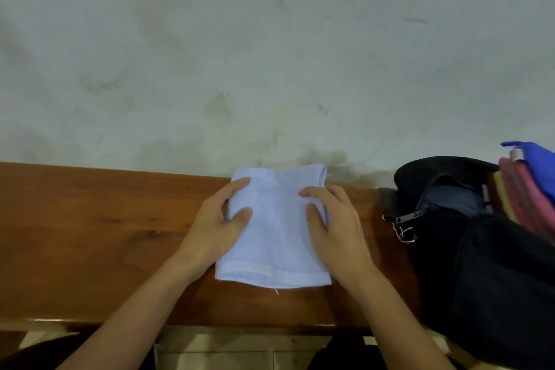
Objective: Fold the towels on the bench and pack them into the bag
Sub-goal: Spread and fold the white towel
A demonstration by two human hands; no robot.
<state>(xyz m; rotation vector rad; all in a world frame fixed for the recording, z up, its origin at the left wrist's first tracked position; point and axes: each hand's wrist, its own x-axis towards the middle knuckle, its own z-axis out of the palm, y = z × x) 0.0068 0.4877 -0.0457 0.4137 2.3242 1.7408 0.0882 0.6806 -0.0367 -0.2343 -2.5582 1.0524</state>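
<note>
A pale blue towel (pixel 274 231) lies folded into a small rectangle on the brown wooden bench (pixel 90 234), its far edge against the wall. My left hand (pixel 216 222) rests on the towel's left edge with thumb and fingers curled over it. On the right edge sits my right hand (pixel 333 225), fingers bent and pinching the cloth. A black bag (pixel 468 249) stands open at the right end of the bench. Folded pink and yellow towels (pixel 522 198) and a blue one (pixel 537 159) stick out of its top.
A stained pale wall (pixel 270 54) rises directly behind the bench. A zipper pull with a string (pixel 405 222) hangs from the bag's left side. Bare bench surface stretches to the left of the towel. Floor tiles (pixel 240 351) show below the bench's front edge.
</note>
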